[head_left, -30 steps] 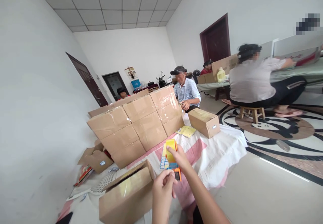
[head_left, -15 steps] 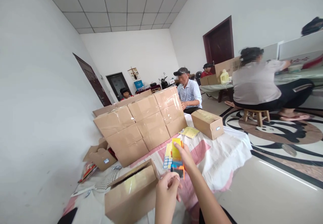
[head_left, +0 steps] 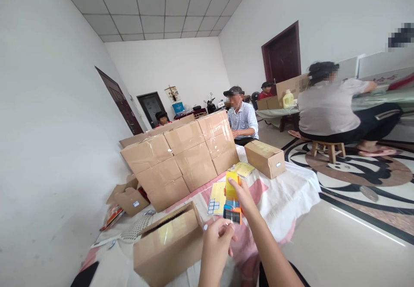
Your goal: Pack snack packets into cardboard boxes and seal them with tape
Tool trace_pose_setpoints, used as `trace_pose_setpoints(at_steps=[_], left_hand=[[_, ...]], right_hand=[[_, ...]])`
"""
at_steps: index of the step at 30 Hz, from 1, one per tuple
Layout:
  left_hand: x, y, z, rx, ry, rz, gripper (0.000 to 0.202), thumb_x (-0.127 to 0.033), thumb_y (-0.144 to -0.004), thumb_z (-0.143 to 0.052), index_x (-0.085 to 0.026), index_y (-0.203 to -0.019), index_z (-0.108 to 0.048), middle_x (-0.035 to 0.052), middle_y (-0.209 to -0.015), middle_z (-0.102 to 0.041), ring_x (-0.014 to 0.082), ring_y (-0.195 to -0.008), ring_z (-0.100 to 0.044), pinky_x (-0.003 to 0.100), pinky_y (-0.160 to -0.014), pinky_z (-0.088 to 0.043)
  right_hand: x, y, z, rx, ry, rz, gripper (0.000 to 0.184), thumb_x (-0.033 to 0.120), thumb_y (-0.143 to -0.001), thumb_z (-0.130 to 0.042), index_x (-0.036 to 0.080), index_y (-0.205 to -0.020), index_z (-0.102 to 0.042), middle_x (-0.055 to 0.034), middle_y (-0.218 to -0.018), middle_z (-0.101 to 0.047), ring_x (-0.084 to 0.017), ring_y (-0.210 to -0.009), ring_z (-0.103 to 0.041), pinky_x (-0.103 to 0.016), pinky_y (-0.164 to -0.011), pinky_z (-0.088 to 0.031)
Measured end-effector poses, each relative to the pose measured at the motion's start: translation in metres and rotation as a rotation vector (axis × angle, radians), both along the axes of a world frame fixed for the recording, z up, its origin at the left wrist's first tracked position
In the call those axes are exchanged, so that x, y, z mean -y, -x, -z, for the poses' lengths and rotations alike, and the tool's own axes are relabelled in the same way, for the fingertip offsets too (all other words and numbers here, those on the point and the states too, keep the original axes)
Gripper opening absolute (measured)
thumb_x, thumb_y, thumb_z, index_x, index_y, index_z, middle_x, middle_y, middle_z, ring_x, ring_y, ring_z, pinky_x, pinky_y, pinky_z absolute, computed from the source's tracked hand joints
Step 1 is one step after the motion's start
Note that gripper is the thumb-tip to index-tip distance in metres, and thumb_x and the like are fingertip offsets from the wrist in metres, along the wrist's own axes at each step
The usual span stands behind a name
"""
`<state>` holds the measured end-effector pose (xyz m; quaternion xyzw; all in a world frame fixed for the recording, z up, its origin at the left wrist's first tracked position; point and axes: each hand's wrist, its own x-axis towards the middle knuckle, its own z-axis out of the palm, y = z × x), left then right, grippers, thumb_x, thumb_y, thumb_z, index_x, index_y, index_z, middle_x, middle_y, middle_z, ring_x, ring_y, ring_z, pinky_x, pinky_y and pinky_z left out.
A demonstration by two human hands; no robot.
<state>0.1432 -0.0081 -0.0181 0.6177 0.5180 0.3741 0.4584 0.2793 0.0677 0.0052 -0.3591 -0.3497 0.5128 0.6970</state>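
Note:
My right hand (head_left: pixel 245 197) is closed around a yellow, blue and orange tape dispenser (head_left: pixel 232 197), held upright above the cloth-covered table. My left hand (head_left: pixel 216 244) is just below the dispenser's orange mouth, its fingers pinched together on something too thin to make out. A brown cardboard box (head_left: pixel 168 246) lies on its side directly left of my left hand, its top flaps slightly apart. A yellow sheet of blue-framed labels (head_left: pixel 216 197) lies flat on the cloth behind the dispenser.
A stack of taped cardboard boxes (head_left: pixel 181 157) fills the table's far left, and a single box (head_left: pixel 265 158) sits at the far right by yellow papers (head_left: pixel 243 168). Three people sit beyond the table, and another sits on a wooden stool (head_left: pixel 328 149) at right. Folded cartons (head_left: pixel 127 198) lie against the left wall.
My right hand has carried the dispenser a little to the right and away from me. My left hand has stayed pinched close under it. The view has shifted slightly.

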Motion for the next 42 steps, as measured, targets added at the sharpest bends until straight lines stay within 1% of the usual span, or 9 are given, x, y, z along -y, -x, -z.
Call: trace_pose_setpoints(at_steps=[4,7,10,13,19,24,30,37,42], left_hand=[[0.0,-0.008,0.0,0.005,0.021,0.009,0.042,-0.053,-0.077,-0.064,-0.013,-0.086,-0.068,0.0041,-0.065,-0.066,0.0074,-0.036,-0.039,0.023,-0.038,-0.029],[0.001,-0.013,-0.004,-0.006,0.023,0.01,0.04,-0.051,-0.077,-0.063,-0.012,-0.087,-0.069,0.004,-0.065,-0.066,0.0074,-0.036,-0.039,0.023,-0.039,-0.029],[0.002,-0.016,-0.009,0.002,0.021,0.023,0.039,-0.049,-0.077,-0.063,-0.012,-0.086,-0.069,0.0038,-0.065,-0.066,0.0074,-0.036,-0.039,0.023,-0.039,-0.028],[0.003,-0.018,-0.011,0.012,0.026,0.034,0.038,-0.048,-0.077,-0.063,-0.012,-0.085,-0.068,0.0041,-0.065,-0.066,0.0073,-0.037,-0.038,0.023,-0.039,-0.028],[0.002,-0.018,-0.011,0.013,0.031,0.038,0.037,-0.046,-0.075,-0.062,-0.011,-0.085,-0.068,0.0044,-0.064,-0.065,0.0077,-0.038,-0.039,0.023,-0.04,-0.027],[0.001,-0.019,-0.011,0.05,0.031,0.057,0.036,-0.047,-0.076,-0.063,-0.012,-0.084,-0.068,0.0042,-0.064,-0.066,0.0085,-0.041,-0.041,0.022,-0.041,-0.028],[0.0,-0.02,-0.009,0.068,0.024,0.053,0.039,-0.052,-0.075,-0.066,-0.014,-0.08,-0.065,0.0039,-0.062,-0.065,0.0099,-0.043,-0.043,0.023,-0.041,-0.03],[0.0,-0.017,-0.011,0.061,0.041,0.066,0.032,-0.046,-0.075,-0.064,-0.014,-0.079,-0.064,0.0026,-0.06,-0.063,0.0095,-0.043,-0.043,0.023,-0.042,-0.03],[0.0,-0.014,-0.009,0.05,0.04,0.066,0.03,-0.043,-0.075,-0.063,-0.014,-0.08,-0.065,0.0021,-0.06,-0.062,0.0093,-0.043,-0.043,0.023,-0.042,-0.031]], right_hand=[[0.004,-0.011,-0.004,0.078,-0.04,0.06,0.037,0.054,-0.078,-0.07,0.02,-0.087,-0.056,-0.002,-0.07,-0.063,-0.019,-0.06,-0.064,-0.029,-0.056,-0.052],[0.009,-0.018,-0.008,0.132,-0.089,0.118,0.035,0.053,-0.08,-0.069,0.02,-0.085,-0.058,-0.0024,-0.072,-0.064,-0.019,-0.062,-0.062,-0.029,-0.057,-0.052],[0.013,-0.022,-0.011,0.15,-0.097,0.161,0.035,0.053,-0.08,-0.069,0.021,-0.083,-0.057,-0.0009,-0.07,-0.062,-0.018,-0.06,-0.06,-0.028,-0.055,-0.05],[0.014,-0.023,-0.013,0.147,-0.108,0.159,0.036,0.054,-0.08,-0.07,0.021,-0.081,-0.056,0.0006,-0.067,-0.06,-0.017,-0.059,-0.06,-0.028,-0.056,-0.051],[0.013,-0.024,-0.011,0.165,-0.106,0.159,0.037,0.054,-0.08,-0.071,0.019,-0.085,-0.059,0.0,-0.071,-0.061,-0.019,-0.064,-0.063,-0.029,-0.06,-0.053],[0.014,-0.026,-0.01,0.162,-0.114,0.189,0.039,0.055,-0.078,-0.072,0.018,-0.087,-0.06,-0.0003,-0.073,-0.06,-0.018,-0.064,-0.06,-0.029,-0.059,-0.052],[0.014,-0.027,-0.011,0.187,-0.095,0.222,0.041,0.057,-0.077,-0.072,0.019,-0.086,-0.06,-0.0009,-0.072,-0.062,-0.02,-0.065,-0.061,-0.031,-0.06,-0.052],[0.017,-0.022,-0.015,0.175,-0.083,0.212,0.043,0.06,-0.074,-0.073,0.02,-0.084,-0.06,-0.0018,-0.072,-0.063,-0.02,-0.064,-0.06,-0.031,-0.059,-0.051],[0.019,-0.019,-0.018,0.153,-0.104,0.185,0.045,0.061,-0.073,-0.074,0.02,-0.079,-0.057,0.0004,-0.066,-0.057,-0.019,-0.061,-0.059,-0.03,-0.056,-0.05]])
